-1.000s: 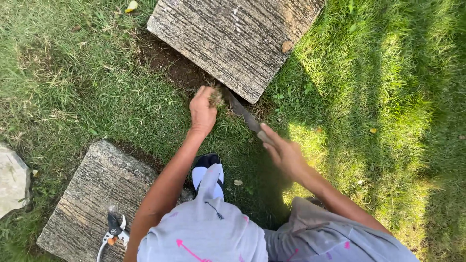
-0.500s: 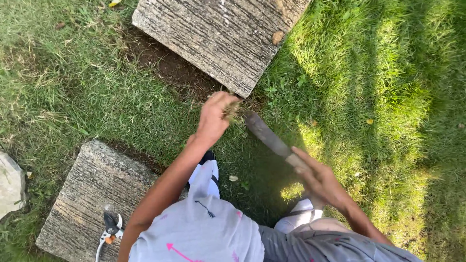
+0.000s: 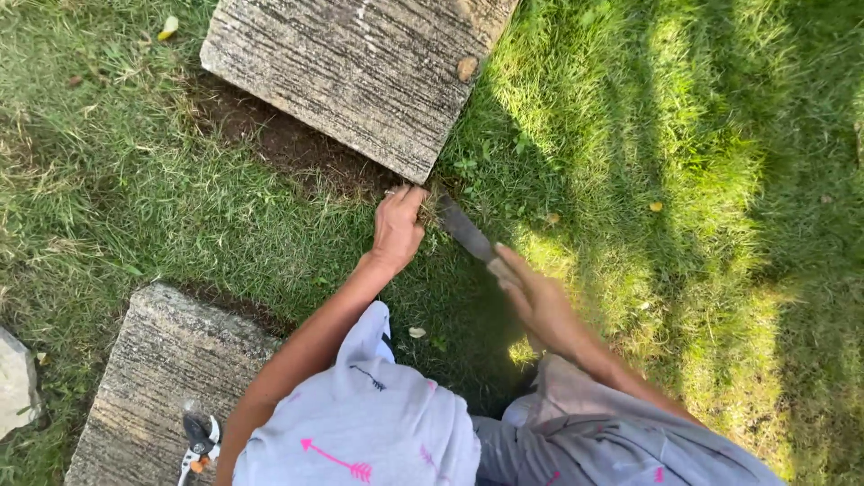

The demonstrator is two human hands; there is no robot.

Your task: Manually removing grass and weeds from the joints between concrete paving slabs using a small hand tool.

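Left hand (image 3: pixel 398 225) pinches a grass tuft (image 3: pixel 430 203) at the slab's (image 3: pixel 360 72) 6 o'clock corner; right hand (image 3: pixel 531 292) clenches the knife (image 3: pixel 464 229), blade at the tuft. Trimming seems underway; a careful cut near fingers comes next.

Pruning shears (image 3: pixel 200 439) lie on near slab (image 3: pixel 153 378).

Lawn (image 3: pixel 684 180) w/ 2 stone slabs (image 3: pixel 360 72) (image 3: pixel 153 378), pruners (image 3: pixel 200 441) on near slab.

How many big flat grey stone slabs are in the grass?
2. One grey stone slab lies at the top, beside bare soil; the other lies bottom left, with pruning shears on it. More may lie outside the view.
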